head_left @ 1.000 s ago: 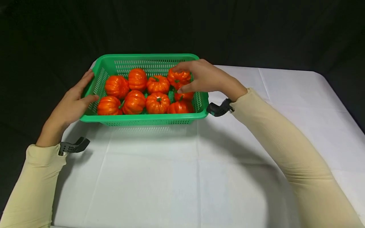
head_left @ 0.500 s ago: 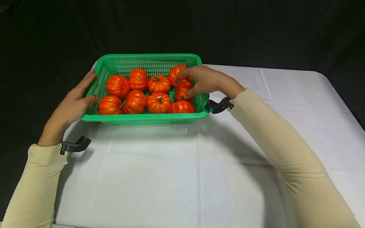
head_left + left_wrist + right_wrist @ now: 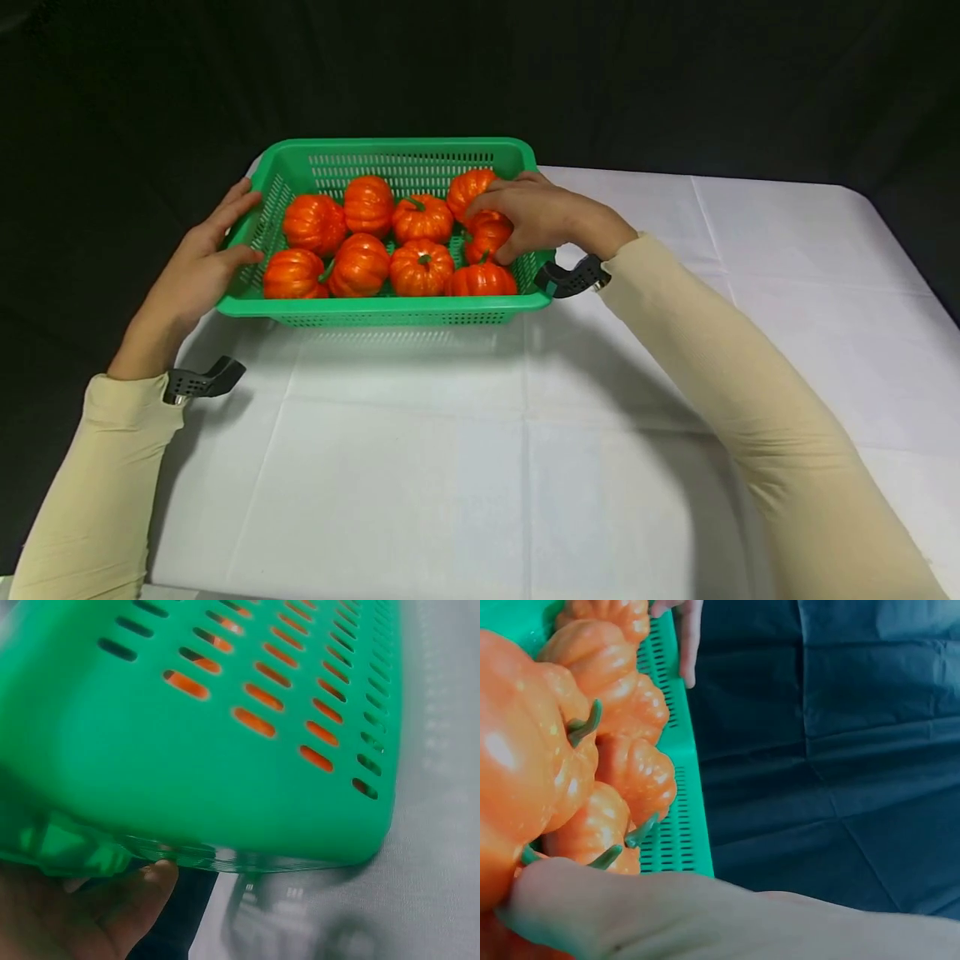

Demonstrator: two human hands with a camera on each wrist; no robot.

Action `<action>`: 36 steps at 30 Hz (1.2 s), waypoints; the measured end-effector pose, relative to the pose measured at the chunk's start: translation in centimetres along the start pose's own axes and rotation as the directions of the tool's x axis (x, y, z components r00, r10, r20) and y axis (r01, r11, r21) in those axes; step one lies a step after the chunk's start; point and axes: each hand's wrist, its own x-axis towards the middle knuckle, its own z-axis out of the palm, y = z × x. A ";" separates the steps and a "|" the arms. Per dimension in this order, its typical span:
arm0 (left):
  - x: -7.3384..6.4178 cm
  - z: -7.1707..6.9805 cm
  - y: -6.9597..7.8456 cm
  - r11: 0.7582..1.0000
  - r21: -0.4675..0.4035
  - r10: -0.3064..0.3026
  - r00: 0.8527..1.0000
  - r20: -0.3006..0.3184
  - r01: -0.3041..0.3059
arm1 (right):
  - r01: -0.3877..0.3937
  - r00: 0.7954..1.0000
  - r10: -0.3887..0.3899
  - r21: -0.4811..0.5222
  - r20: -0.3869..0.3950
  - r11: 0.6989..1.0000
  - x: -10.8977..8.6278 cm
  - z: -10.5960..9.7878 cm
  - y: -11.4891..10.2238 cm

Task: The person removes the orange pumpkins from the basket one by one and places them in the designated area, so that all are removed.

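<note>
A green plastic basket [image 3: 390,306] holds several small orange pumpkins [image 3: 422,268] with green stems. My left hand [image 3: 191,271] lies along its left side, fingers fairly straight, with fingertips and thumb over the rim. In the left wrist view, the thumb [image 3: 146,896] meets the edge beside the slotted wall. My right hand [image 3: 543,212] reaches over the basket's right end, thumb and fingers bent around a pumpkin [image 3: 487,233] there. Its palm side is hidden in the head view. In the right wrist view, the thumb [image 3: 562,900] lies against a large-looking near pumpkin [image 3: 517,742].
The basket stands at the back left of a table with a white cloth [image 3: 420,492]. A black curtain [image 3: 600,75] hangs behind it. Black wrist cameras [image 3: 204,381] stick out from both wrists.
My right hand has lowered into the basket's right end and its fingers have drawn in around a pumpkin there. My left hand stays at the rim, its fingertips slightly farther over it.
</note>
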 end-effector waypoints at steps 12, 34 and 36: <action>-0.2 0.1 0.0 1.000 0.014 0.000 1.000 0.008 0.000 | 0.029 0.994 -0.015 0.123 -0.110 0.992 -0.6 0.6 0.7; -0.3 0.1 -0.1 1.000 0.006 0.025 1.000 0.007 -0.025 | 0.101 0.942 0.046 0.411 -0.331 0.906 -3.8 -1.2 0.1; -0.3 0.1 -0.1 1.000 0.003 0.024 1.000 0.006 -0.024 | 0.126 0.938 0.054 0.481 -0.343 0.868 -4.6 -1.6 -0.6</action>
